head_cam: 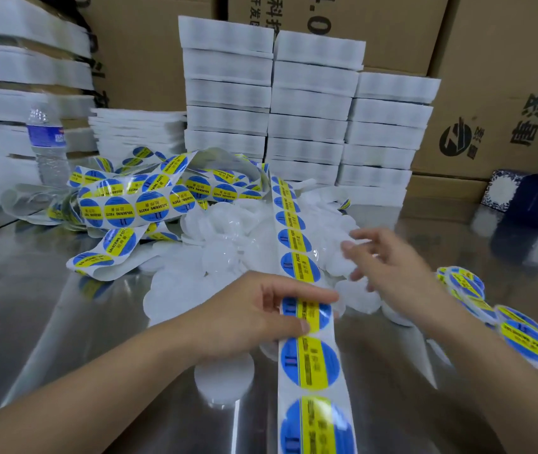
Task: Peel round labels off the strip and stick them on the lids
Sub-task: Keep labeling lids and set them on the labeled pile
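Strip [310, 365] pinched in my left hand [248, 319]; right hand [392, 260], fingers loose and empty, may scatter lids [228, 253] if swept carelessly.

shiny steel table [31, 290] bears heaped white lids [228, 250], a tangled label strip [120, 208] and a water bottle [48, 142].

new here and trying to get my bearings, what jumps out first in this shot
The blue-and-yellow label strip runs up the middle, pinched by the left hand. Behind it lies a heap of white lids that the right hand hovers over, with labelled lids piled at right.
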Demonstrator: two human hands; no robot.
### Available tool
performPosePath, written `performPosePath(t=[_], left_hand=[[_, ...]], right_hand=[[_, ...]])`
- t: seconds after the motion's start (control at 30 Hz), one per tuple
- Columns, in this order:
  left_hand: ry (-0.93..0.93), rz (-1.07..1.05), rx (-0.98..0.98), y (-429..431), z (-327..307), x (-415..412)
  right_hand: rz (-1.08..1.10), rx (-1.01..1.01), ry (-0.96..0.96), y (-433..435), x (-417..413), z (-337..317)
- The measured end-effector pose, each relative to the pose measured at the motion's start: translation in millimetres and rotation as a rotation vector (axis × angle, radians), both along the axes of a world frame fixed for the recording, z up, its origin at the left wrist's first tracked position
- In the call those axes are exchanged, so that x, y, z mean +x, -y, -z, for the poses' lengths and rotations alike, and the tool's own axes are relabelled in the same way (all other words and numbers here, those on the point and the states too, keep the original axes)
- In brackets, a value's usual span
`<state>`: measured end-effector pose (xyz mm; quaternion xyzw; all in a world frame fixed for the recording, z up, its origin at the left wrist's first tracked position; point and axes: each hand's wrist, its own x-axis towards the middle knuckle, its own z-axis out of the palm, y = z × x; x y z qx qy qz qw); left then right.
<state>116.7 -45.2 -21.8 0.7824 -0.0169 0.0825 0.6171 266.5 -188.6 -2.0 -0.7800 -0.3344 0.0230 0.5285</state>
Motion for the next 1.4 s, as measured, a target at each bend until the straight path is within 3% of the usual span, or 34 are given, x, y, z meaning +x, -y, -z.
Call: performPosePath(t=[0.2, 0.27, 0.37, 0.47, 0.67, 0.93, 1.4], left_hand=[[-0.12, 0.312, 0.075, 1.4, -4.0, -6.0], [-0.115, 0.231, 0.061, 2.3, -3.3, -4.1], [-0.034, -0.093, 0.075, -1.5, 1.6, 2.5], [-0.015, -0.312, 0.03, -5.2, -0.7, 6.5], [-0.027, -0.546, -0.176, -12.3, -2.7, 9.9], [-0.033, -0.639, -0.214, -19.4, -4.8, 9.9], [-0.063, -0.652, -0.246, -18.8, -4.3, 11.0]], right_hand=[[-0.283, 0.009, -0.261, -13.4, -15.3, 14.3], [-0.329, 0.08, -0.311, -14.5, -17.2, 15.5], [-0.319, 0.14, -0.348, -14.7, -20.3, 13.5], [-0.365, 0.089, -0.362, -12.4, -25.5, 9.1], [-0.474, -0.015, -0.307, -4.0, -32.2, 2.3], [-0.587, -0.162, -0.269, -0.9, -33.8, 0.5], [-0.518, -0.123, -0.194, -1.2, -35.3, -3.1]])
